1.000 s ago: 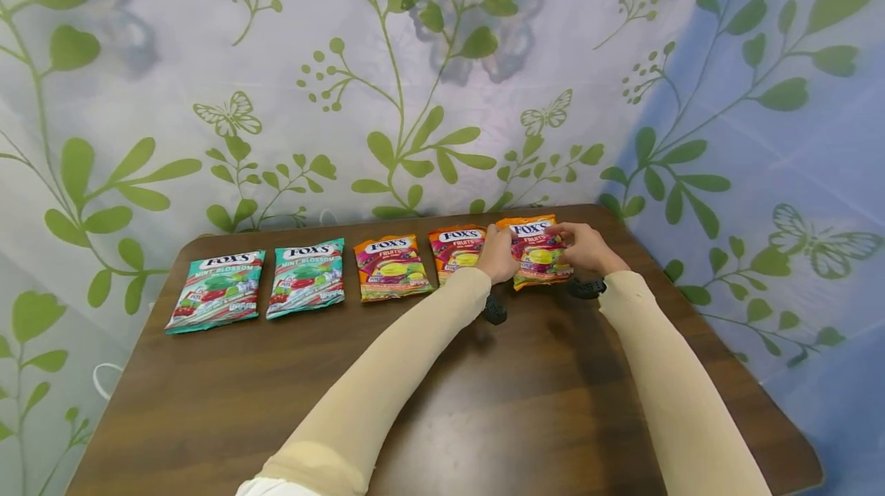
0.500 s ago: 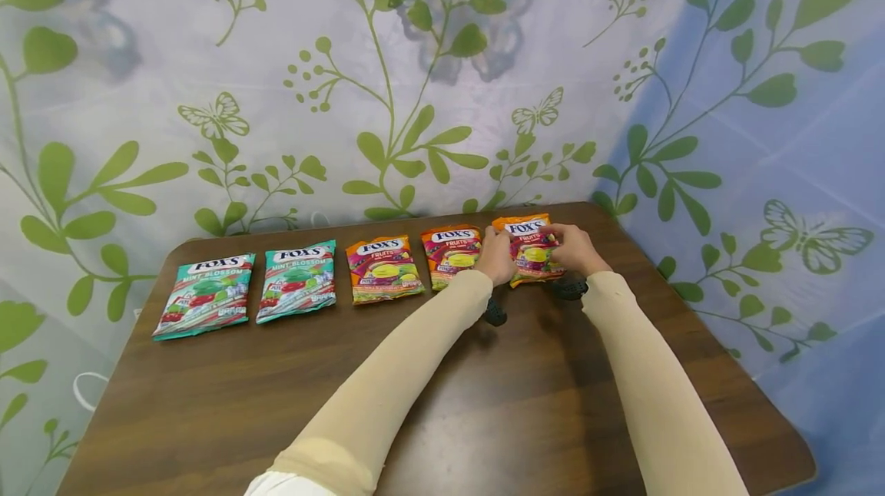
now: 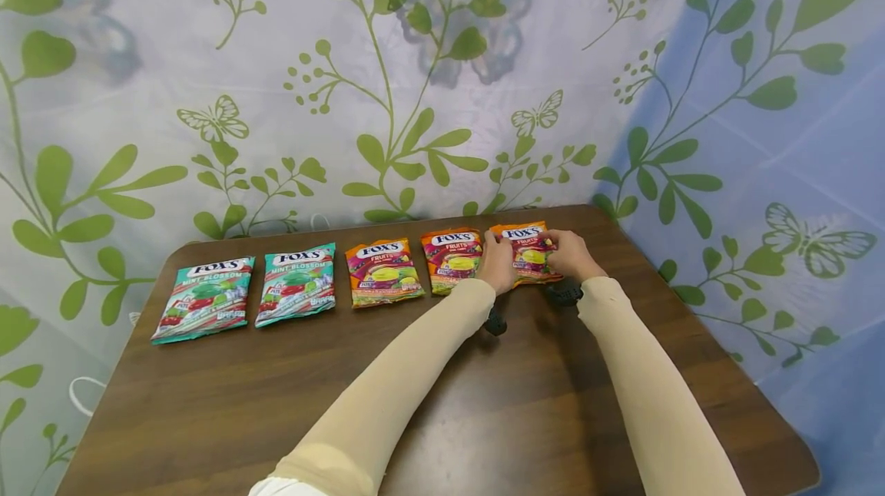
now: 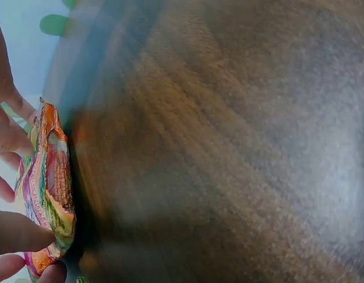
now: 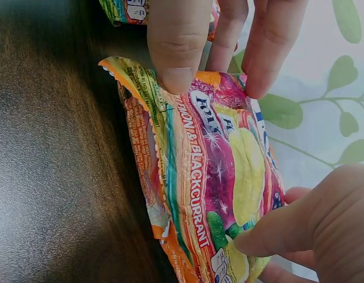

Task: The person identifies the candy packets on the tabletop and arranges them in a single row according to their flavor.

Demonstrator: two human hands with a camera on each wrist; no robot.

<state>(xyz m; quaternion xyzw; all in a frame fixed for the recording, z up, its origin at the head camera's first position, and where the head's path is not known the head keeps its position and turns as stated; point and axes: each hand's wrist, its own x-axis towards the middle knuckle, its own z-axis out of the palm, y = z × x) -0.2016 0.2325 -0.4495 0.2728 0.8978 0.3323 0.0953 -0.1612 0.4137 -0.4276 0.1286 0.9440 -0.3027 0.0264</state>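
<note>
Both hands hold the rightmost orange and purple Fox's Fruits candy packet (image 3: 531, 256), one at each side. On its left edge my left hand (image 3: 497, 264) pinches the packet; on its right edge my right hand (image 3: 572, 254) does the same. The right wrist view shows the candy packet (image 5: 217, 159) from close by, with "Lemon & Blackcurrant" on its front, a left-hand thumb (image 5: 177, 56) above and the right-hand thumb (image 5: 270, 230) below. In the left wrist view the candy packet (image 4: 46, 183) is seen from its lower edge, close to the table.
Leftward in a row lie two more orange Fruits packets, one near (image 3: 453, 256) and one farther (image 3: 384, 273), then two teal Mint Blossom packets (image 3: 296, 285). They lie on a brown wooden table (image 3: 276, 396). A leaf-patterned curtain (image 3: 387, 81) hangs behind it.
The head view has shifted slightly. The rightmost candy packet's top edge has dropped a little, so it looks flatter. Both hands keep their hold; the other packets stay put.
</note>
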